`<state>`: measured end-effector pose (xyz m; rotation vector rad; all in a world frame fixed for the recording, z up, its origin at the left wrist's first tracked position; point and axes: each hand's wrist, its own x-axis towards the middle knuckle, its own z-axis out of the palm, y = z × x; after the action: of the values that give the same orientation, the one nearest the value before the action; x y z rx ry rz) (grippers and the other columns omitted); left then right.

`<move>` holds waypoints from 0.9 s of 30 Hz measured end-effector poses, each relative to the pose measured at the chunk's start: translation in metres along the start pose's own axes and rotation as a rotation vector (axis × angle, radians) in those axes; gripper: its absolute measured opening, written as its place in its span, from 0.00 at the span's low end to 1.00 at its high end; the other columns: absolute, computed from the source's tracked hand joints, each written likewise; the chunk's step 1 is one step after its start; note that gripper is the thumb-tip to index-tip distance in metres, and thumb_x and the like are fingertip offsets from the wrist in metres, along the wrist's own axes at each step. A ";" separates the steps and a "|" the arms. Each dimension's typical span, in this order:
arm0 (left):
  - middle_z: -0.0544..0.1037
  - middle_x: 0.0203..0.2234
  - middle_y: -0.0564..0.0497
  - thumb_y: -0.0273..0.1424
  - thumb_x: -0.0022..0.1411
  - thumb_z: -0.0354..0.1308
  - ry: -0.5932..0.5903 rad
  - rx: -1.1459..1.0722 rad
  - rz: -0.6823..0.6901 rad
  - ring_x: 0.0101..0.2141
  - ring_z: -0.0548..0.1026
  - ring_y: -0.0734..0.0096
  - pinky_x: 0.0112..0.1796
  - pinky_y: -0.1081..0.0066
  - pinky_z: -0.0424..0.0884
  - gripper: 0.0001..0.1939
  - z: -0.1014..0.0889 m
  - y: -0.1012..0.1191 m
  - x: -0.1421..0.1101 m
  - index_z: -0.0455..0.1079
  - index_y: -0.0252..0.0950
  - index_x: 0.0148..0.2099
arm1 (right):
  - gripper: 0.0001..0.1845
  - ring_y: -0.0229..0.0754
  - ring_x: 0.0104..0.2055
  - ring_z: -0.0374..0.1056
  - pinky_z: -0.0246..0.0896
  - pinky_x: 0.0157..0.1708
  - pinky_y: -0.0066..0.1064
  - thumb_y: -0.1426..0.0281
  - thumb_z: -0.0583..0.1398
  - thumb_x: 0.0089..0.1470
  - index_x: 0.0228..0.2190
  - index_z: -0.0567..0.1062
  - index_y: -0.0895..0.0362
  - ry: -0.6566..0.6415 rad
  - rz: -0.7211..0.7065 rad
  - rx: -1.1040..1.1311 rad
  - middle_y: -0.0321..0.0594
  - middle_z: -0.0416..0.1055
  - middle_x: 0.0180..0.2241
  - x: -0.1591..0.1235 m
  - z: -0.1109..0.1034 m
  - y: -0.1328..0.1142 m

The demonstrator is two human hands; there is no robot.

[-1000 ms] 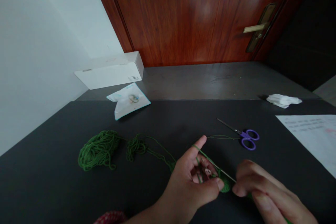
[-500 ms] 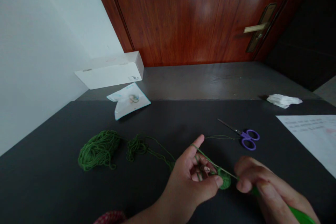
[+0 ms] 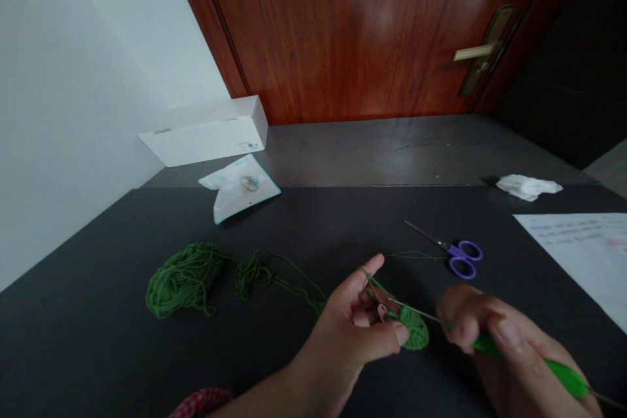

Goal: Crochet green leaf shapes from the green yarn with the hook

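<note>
My left hand [image 3: 350, 330] pinches a small green crochet piece [image 3: 415, 328] between thumb and fingers. Green yarn runs over its raised index finger. A small pinkish clip-like thing [image 3: 382, 311] hangs by the piece, partly hidden by the fingers. In my right hand [image 3: 509, 339] is a crochet hook [image 3: 565, 377] with a green handle, its thin metal shaft reaching left to the top edge of the piece and the yarn. To the left lies a green yarn skein [image 3: 185, 279], with a loose yarn tangle [image 3: 255, 276] trailing toward my left hand.
Purple-handled scissors [image 3: 463, 258] lie beyond my hands, with a thin yarn strand beside them. A white packet [image 3: 245, 188] and a long white box [image 3: 210, 134] stand at the back left. At the right are a crumpled tissue [image 3: 529, 187] and a printed sheet [image 3: 582, 248].
The crochet piece has turned to show more of its face, and the pinkish clip is plainer. My right hand has tilted, showing more of the hook's green handle.
</note>
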<state>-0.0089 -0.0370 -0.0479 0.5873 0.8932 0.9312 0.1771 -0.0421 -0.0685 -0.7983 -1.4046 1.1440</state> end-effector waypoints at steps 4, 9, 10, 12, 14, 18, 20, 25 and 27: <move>0.69 0.32 0.55 0.23 0.45 0.68 0.033 -0.007 -0.010 0.29 0.66 0.77 0.33 0.70 0.62 0.47 0.004 0.004 -0.004 0.55 0.35 0.67 | 0.19 0.41 0.28 0.61 0.61 0.26 0.30 0.62 0.49 0.65 0.29 0.75 0.52 0.034 0.036 0.064 0.38 0.64 0.24 0.003 0.004 -0.002; 0.68 0.31 0.56 0.22 0.44 0.68 0.028 -0.018 -0.025 0.27 0.65 0.78 0.33 0.70 0.62 0.48 0.007 0.008 -0.004 0.54 0.33 0.67 | 0.20 0.40 0.28 0.60 0.60 0.25 0.29 0.61 0.49 0.65 0.28 0.75 0.52 0.059 0.068 0.102 0.37 0.64 0.24 0.003 0.006 -0.003; 0.68 0.30 0.56 0.21 0.44 0.68 0.030 -0.017 -0.027 0.27 0.65 0.78 0.33 0.70 0.62 0.48 0.007 0.008 -0.003 0.54 0.33 0.67 | 0.20 0.40 0.28 0.60 0.60 0.25 0.29 0.61 0.49 0.65 0.28 0.75 0.52 0.060 0.077 0.109 0.38 0.64 0.24 0.003 0.006 -0.003; 0.68 0.30 0.56 0.21 0.44 0.67 0.035 -0.014 -0.024 0.27 0.65 0.79 0.33 0.70 0.62 0.48 0.007 0.008 -0.002 0.54 0.33 0.67 | 0.20 0.40 0.27 0.60 0.60 0.25 0.29 0.61 0.49 0.65 0.28 0.75 0.53 0.061 0.089 0.120 0.38 0.65 0.24 0.004 0.007 -0.003; 0.69 0.30 0.56 0.21 0.45 0.67 0.037 -0.014 -0.016 0.27 0.65 0.79 0.33 0.70 0.62 0.47 0.006 0.007 -0.002 0.54 0.33 0.67 | 0.20 0.40 0.27 0.60 0.60 0.25 0.29 0.60 0.50 0.64 0.28 0.76 0.53 0.062 0.088 0.125 0.38 0.65 0.24 0.005 0.007 -0.003; 0.69 0.29 0.56 0.21 0.45 0.67 0.023 -0.030 -0.007 0.26 0.65 0.79 0.32 0.70 0.62 0.47 0.004 0.005 -0.002 0.54 0.32 0.66 | 0.21 0.40 0.27 0.60 0.59 0.23 0.28 0.60 0.50 0.64 0.27 0.76 0.53 0.067 0.075 0.128 0.38 0.65 0.23 0.007 0.008 -0.003; 0.69 0.29 0.56 0.21 0.45 0.67 0.019 -0.032 -0.009 0.26 0.65 0.79 0.33 0.70 0.62 0.47 0.004 0.006 -0.002 0.53 0.32 0.66 | 0.20 0.40 0.27 0.61 0.60 0.24 0.28 0.60 0.50 0.64 0.28 0.76 0.53 0.061 0.082 0.129 0.38 0.65 0.23 0.006 0.007 -0.003; 0.69 0.29 0.56 0.20 0.45 0.66 0.024 -0.016 -0.019 0.27 0.65 0.79 0.33 0.71 0.62 0.47 0.006 0.007 -0.003 0.54 0.32 0.66 | 0.20 0.41 0.27 0.60 0.61 0.25 0.29 0.60 0.50 0.64 0.28 0.76 0.53 0.051 0.086 0.132 0.38 0.65 0.24 0.005 0.006 -0.002; 0.69 0.29 0.57 0.20 0.45 0.66 0.029 -0.019 -0.018 0.27 0.65 0.79 0.33 0.71 0.62 0.47 0.006 0.007 -0.004 0.54 0.32 0.66 | 0.20 0.40 0.27 0.61 0.61 0.25 0.28 0.59 0.50 0.64 0.28 0.76 0.52 0.055 0.083 0.135 0.38 0.65 0.24 0.006 0.007 -0.002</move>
<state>-0.0078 -0.0374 -0.0384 0.5493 0.9134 0.9329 0.1700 -0.0389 -0.0640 -0.7914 -1.2445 1.2577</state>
